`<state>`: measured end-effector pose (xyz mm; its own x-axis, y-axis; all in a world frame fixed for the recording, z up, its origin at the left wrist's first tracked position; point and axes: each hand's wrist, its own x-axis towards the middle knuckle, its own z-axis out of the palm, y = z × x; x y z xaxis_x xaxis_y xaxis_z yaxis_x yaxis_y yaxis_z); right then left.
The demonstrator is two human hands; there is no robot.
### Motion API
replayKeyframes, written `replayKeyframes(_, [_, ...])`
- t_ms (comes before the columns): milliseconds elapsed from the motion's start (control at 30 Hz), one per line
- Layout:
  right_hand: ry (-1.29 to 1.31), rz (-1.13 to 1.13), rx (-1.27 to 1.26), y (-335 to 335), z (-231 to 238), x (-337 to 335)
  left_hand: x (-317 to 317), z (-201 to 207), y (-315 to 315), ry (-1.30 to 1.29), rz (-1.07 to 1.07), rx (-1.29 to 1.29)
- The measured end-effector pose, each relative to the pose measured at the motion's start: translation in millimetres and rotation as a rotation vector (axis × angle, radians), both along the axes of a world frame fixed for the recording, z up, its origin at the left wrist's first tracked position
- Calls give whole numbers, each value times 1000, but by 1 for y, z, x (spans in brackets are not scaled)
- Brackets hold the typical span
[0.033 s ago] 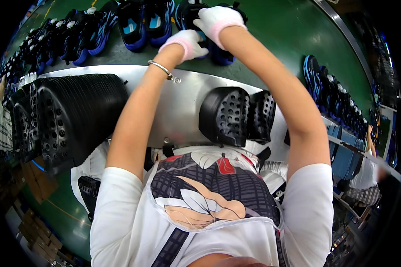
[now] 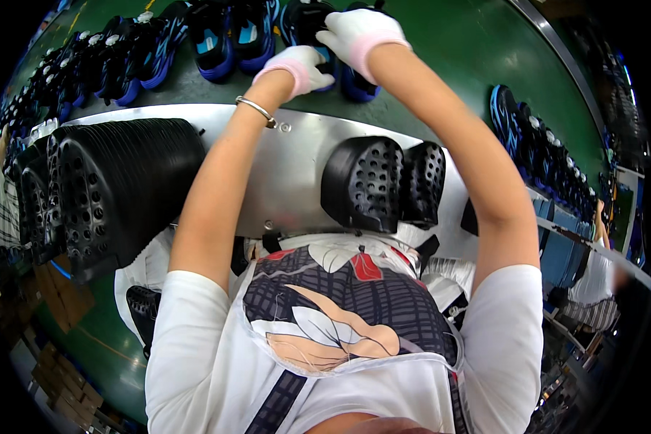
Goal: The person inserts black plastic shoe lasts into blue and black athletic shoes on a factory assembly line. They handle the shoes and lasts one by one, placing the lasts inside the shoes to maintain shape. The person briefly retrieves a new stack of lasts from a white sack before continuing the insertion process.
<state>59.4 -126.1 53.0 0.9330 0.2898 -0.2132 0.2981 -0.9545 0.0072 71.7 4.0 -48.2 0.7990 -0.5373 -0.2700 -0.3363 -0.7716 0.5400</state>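
At the far edge of my work plate, both gloved hands reach to a pair of black and blue sneakers. My left hand [image 2: 305, 69], in a white glove with a pink cuff, is closed at the heel end of the left sneaker [image 2: 304, 20]. Over the pair lies my right hand [image 2: 363, 34], its thumb and fingertips bent against the same sneaker's opening. Below its cuff shows the heel of the right sneaker [image 2: 359, 87]. What the fingertips touch inside is hidden.
A metal plate [image 2: 286, 181] lies before me. On it stand a long nested stack of black perforated shoe inserts [image 2: 134, 173] at left and two shorter stacks [image 2: 375, 181] at right. Sneakers [image 2: 213, 50] line the green belt [image 2: 456, 65]. Other people stand at both sides.
My right hand has shifted slightly right and down. My left hand has drawn a little left. The sneakers and inserts have barely moved in the picture.
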Motion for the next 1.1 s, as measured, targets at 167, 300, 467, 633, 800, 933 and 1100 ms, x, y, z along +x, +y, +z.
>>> replayKeyframes(167, [23,41,215,-70,53,-101,-10,1,1,-213,30,20])
replayKeyframes(300, [138,-57,363,-99,65,-188,-36,16,10,-300,121,-56])
replayKeyframes(467, [-58,-33,314,-104,33,-234,-62,40,11,-500,257,-287])
replayKeyframes(633, [-77,18,323,-109,32,-233,-77,53,11,-358,219,-408])
replayKeyframes(800, [-139,21,414,-103,77,-227,-90,71,9,-165,201,-517])
replayKeyframes(933, [-225,147,571,-77,104,-202,-104,102,5,445,73,-1016])
replayKeyframes(1100, [-235,210,622,-45,99,-176,-108,76,-7,1098,19,-1444])
